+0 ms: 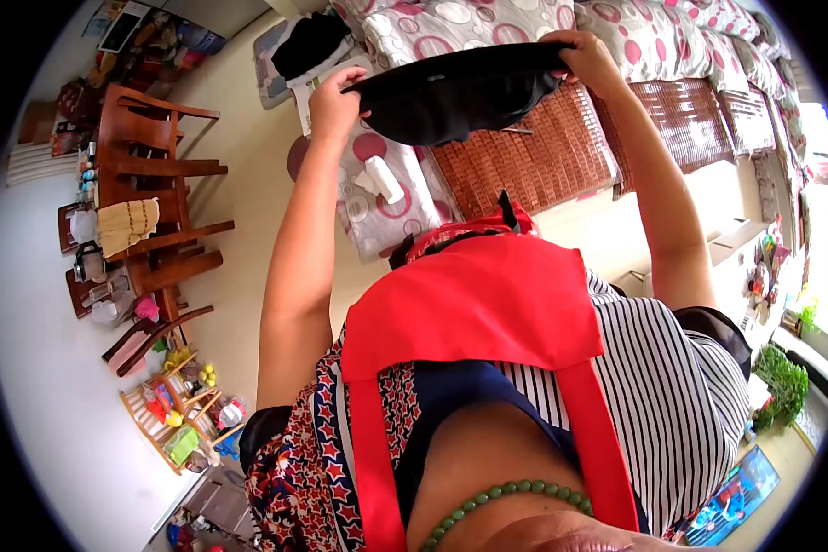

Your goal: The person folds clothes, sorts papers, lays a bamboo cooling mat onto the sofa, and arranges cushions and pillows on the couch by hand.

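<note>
Between my two hands a black garment (460, 97) is stretched out sideways, held up over the sofa. Its straight upper edge looks like a waistband with a small pale tag near the middle; the lower part hangs in folds, so its exact kind is unclear. My left hand (337, 103) grips the left end, fingers closed round the edge. The right end is pinched in my right hand (586, 63). Below the garment, a white rolled item (384, 179) lies on the circle-patterned cover (386, 216). A black cloth pile (311, 46) rests beyond my left hand.
A sofa with brown woven mats (524, 166) and patterned cushions (635, 41) stands in front. Wooden chairs (147, 166) line the left side, one with a yellow cloth (127, 227). A small wooden rack (161, 414) holds various items. Right, there is a green plant (780, 386) and a lit screen (734, 497).
</note>
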A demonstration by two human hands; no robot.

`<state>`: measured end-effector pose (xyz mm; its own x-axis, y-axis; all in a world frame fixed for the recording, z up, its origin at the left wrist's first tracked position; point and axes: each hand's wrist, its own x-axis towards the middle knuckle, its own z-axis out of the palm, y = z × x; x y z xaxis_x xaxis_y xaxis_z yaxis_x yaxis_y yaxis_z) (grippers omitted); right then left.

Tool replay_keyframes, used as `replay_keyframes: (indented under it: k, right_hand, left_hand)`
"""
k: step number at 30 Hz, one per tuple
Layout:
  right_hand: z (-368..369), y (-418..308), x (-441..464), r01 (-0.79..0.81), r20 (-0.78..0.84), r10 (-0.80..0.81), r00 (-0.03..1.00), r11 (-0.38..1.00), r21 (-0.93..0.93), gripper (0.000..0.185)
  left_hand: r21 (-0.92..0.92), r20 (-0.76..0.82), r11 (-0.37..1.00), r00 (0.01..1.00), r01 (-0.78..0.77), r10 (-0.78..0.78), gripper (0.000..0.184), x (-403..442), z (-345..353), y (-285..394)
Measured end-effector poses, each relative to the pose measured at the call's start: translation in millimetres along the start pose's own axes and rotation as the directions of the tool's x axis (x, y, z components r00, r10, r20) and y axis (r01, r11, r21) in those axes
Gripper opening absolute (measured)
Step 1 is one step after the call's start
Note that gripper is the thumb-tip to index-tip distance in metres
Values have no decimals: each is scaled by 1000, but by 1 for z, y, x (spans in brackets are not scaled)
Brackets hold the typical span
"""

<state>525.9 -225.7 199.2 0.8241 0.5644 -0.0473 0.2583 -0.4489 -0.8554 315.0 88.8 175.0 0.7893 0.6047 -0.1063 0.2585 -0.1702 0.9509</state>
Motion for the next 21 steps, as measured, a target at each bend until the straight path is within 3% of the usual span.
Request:
replay_keyframes:
  k: [1, 2, 5, 8, 9, 10, 11, 12, 13, 14, 15, 18, 21]
  right_hand:
    - [-4, -1, -1, -12, 37, 11, 999, 999, 43, 33]
    - [-7, -3, 0, -21, 75, 14, 997, 996, 85, 30]
    - [-19, 10, 0, 156, 217, -144, 965, 987, -39, 27]
    - [-34, 5, -15, 131, 329, -141, 934, 990, 50, 29]
    - [-41, 3, -19, 97, 374, -84, 924, 995, -17, 38]
    - [-41, 5, -27, 151, 333, -136, 933, 988, -19, 42]
    - [-39, 9, -35, 205, 293, -189, 937, 979, -24, 45]
    - [-36, 11, -42, 259, 254, -243, 936, 966, -29, 49]
    - [-34, 10, -47, 394, 239, -352, 905, 906, -157, 56]
    - [-28, 9, -56, 408, 181, -376, 909, 889, -206, 48]
    - [-24, 7, -62, 408, 168, -378, 910, 887, -217, 43]
    - [-23, 7, -76, 468, 107, -456, 884, 853, -232, 29]
    - [-33, -19, -98, 451, 102, -440, 892, 861, -235, 25]
  left_hand:
    - [-33, 38, 993, 993, 113, -112, 22, -13, 1, 27]
    - [-47, 70, 994, 993, 98, -95, 22, -9, 1, 28]
    - [-91, 197, 995, 980, 49, -31, 22, -7, -10, 17]
    - [-171, 365, 985, 928, -9, 72, 29, -13, -19, 17]
    - [-193, 407, 981, 910, 1, 79, 32, -26, -21, 26]
    - [-215, 447, 976, 890, 12, 88, 36, -34, -22, 31]
    - [-182, 467, 983, 877, -25, 109, 44, -35, -22, 23]
    - [-8, 438, 972, 874, -233, 213, 43, -40, -20, 24]
    - [172, 427, 891, 847, -420, 317, 42, -46, -16, 26]
    - [342, 437, 745, 799, -573, 413, 41, -50, -13, 28]
    - [325, 399, 690, 755, -647, 520, 37, -49, -10, 22]
    - [249, 287, 775, 808, -581, 514, 30, -56, -8, 19]
    - [259, 280, 723, 766, -640, 578, 29, -69, -19, 38]
